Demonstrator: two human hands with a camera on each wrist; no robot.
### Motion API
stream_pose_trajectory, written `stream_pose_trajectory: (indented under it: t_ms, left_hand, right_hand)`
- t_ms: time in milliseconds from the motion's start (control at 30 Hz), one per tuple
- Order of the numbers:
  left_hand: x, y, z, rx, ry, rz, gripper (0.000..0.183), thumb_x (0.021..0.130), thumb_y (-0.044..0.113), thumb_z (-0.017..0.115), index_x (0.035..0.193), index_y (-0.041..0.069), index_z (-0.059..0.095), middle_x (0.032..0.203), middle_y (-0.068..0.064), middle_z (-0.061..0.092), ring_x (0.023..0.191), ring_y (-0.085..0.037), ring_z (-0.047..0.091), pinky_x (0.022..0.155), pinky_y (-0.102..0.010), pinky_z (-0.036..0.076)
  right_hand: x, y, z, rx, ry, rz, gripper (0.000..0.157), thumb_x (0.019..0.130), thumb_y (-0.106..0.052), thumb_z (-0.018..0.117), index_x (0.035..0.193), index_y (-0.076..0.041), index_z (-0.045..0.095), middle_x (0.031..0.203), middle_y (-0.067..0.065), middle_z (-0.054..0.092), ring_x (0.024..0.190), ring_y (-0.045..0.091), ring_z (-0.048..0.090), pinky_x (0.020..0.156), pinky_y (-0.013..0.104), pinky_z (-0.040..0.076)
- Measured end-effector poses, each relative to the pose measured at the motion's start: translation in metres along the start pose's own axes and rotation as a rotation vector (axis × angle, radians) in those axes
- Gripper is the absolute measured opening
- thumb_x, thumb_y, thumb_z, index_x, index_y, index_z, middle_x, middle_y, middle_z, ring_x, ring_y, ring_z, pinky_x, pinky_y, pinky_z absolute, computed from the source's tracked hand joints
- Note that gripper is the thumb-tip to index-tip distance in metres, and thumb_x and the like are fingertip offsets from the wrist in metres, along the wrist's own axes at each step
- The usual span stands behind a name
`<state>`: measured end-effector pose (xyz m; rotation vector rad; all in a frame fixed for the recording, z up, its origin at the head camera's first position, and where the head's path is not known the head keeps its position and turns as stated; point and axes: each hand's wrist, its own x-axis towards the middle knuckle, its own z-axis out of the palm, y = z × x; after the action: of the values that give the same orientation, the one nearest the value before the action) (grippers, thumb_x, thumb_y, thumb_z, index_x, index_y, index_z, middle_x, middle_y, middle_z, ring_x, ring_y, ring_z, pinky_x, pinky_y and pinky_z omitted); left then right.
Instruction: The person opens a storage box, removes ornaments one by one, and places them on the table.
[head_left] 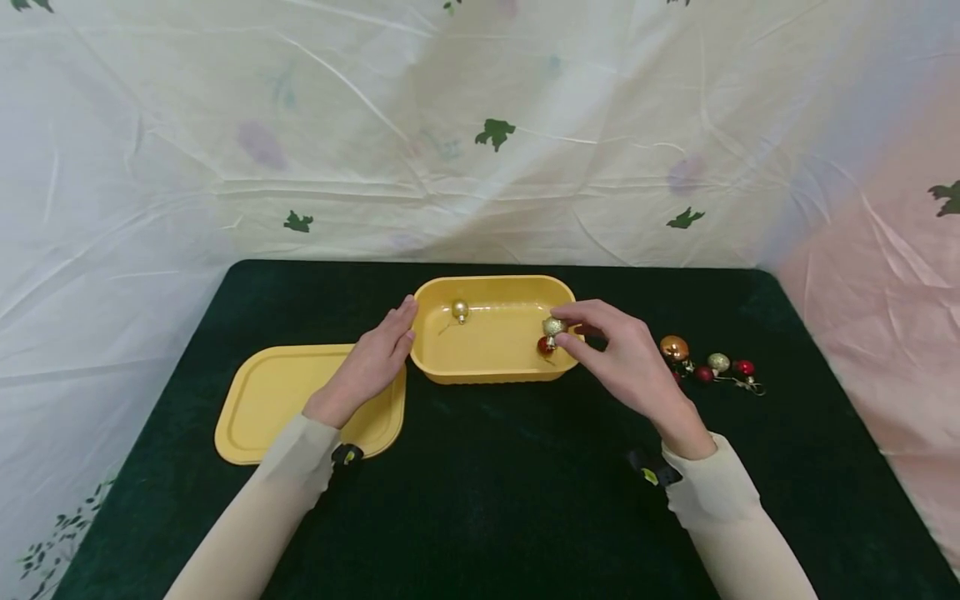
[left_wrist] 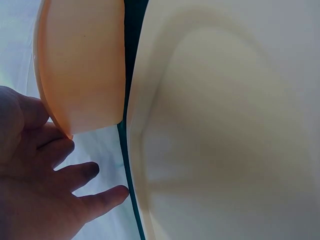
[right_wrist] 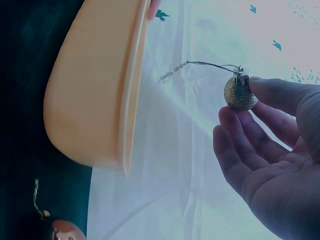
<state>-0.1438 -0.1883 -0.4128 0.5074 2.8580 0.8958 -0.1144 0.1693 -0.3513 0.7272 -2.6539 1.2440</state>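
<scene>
My right hand (head_left: 618,354) pinches a glittery gold bauble (head_left: 554,326) between thumb and fingers, over the right end of a yellow plastic box (head_left: 487,375). In the right wrist view a string trails from the cap of the gold bauble (right_wrist: 241,94). Inside the box lie a shiny gold bauble (head_left: 460,309) at the left and a red bauble (head_left: 545,346) at the right, partly covered by the held one. Extended fingers of my left hand (head_left: 372,358) touch the box's left rim. In the left wrist view those fingertips (left_wrist: 62,147) meet the box's edge.
A yellow lid (head_left: 281,392) lies left of the box, partly beneath my left forearm. To the right, a copper bauble (head_left: 674,347) sits among several small red and gold ones on the dark green tablecloth (head_left: 480,500). A patterned white curtain (head_left: 420,167) hangs behind the table.
</scene>
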Motion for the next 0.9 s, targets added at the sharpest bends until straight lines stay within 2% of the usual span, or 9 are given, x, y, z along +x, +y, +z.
stream_pose_trajectory:
  t_ms: [100,233,333,733,900]
  left_hand:
    - [-0.001,0.001,0.000,-0.004,-0.004,-0.003,0.056,0.114,0.022,0.039,0.165,0.007,0.021,0.172,-0.009,0.016,0.157,-0.033,0.020,0.126,-0.050,0.019]
    - [-0.001,0.001,0.000,-0.004,-0.011,-0.007,0.057,0.114,0.022,0.039,0.165,0.008,0.020,0.173,-0.009,0.015,0.157,-0.033,0.019,0.126,-0.050,0.019]
    - [0.000,0.002,-0.001,0.001,-0.014,-0.007,0.056,0.114,0.022,0.038,0.165,0.007,0.020,0.173,-0.009,0.015,0.157,-0.033,0.019,0.126,-0.051,0.019]
    - [0.001,0.001,-0.001,0.001,-0.020,-0.014,0.057,0.114,0.023,0.038,0.165,0.008,0.020,0.173,-0.009,0.014,0.157,-0.033,0.018,0.126,-0.052,0.018]
    - [0.001,0.001,-0.001,0.002,-0.018,-0.012,0.056,0.114,0.023,0.038,0.165,0.007,0.020,0.172,-0.010,0.015,0.157,-0.033,0.018,0.126,-0.052,0.019]
  right_hand:
    - [-0.005,0.002,-0.005,-0.010,0.008,0.008,0.032,0.099,-0.020,0.073,0.129,-0.012,0.070,0.125,0.000,0.068,0.111,0.017,0.066,0.097,0.045,0.057]
    - [-0.012,0.006,-0.011,-0.034,0.022,0.024,0.029,0.100,-0.021,0.072,0.128,-0.014,0.070,0.123,-0.002,0.068,0.108,0.014,0.066,0.093,0.023,0.055]
    - [-0.017,0.008,-0.015,-0.049,0.037,0.032,0.029,0.100,-0.019,0.072,0.128,-0.014,0.070,0.122,-0.001,0.069,0.105,0.012,0.065,0.088,0.013,0.051]
    - [-0.043,0.016,-0.032,-0.097,0.076,0.069,0.030,0.100,-0.018,0.072,0.130,-0.020,0.070,0.121,-0.002,0.070,0.102,0.004,0.063,0.090,0.007,0.046]
    - [-0.051,0.021,-0.035,-0.130,0.062,0.088,0.030,0.100,-0.020,0.072,0.130,-0.020,0.070,0.121,-0.002,0.070,0.099,0.006,0.062,0.078,0.013,0.049]
